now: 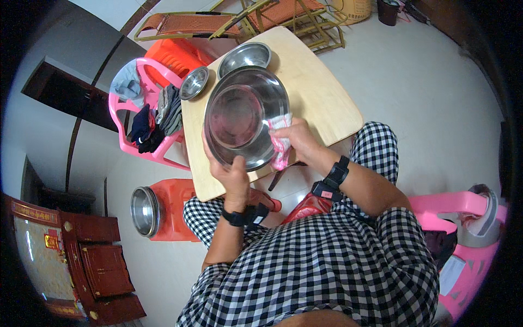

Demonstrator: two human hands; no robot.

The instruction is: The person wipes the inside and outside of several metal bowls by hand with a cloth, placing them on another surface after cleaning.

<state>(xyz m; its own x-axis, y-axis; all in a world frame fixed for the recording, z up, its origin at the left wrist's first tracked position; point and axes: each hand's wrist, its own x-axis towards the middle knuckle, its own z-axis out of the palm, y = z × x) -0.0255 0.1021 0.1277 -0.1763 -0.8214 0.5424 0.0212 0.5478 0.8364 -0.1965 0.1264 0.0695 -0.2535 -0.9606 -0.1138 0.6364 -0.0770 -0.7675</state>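
Observation:
A large stainless steel basin [236, 116] is held tilted above the near part of a light wooden table [314, 94]. My left hand [231, 173] grips its near-left rim, thumb on the steel and the fingers partly hidden behind. In my right hand [300, 139] is a white and pink cloth [281, 143], pressed against the basin's right side. Just past the basin a second steel basin [245, 59] rests on the table. To its left, at the table's edge, a small steel bowl [194, 83] leans or sits tilted; which one I cannot tell.
On the left stands a pink plastic chair [118, 106] with folded clothes [165, 110] on it. Nested steel bowls [145, 211] sit on a red plastic stool [175, 209]. Beyond the table are a red stool [173, 57] and a folding lounge chair [192, 24]. Another pink chair [445, 202] is at right.

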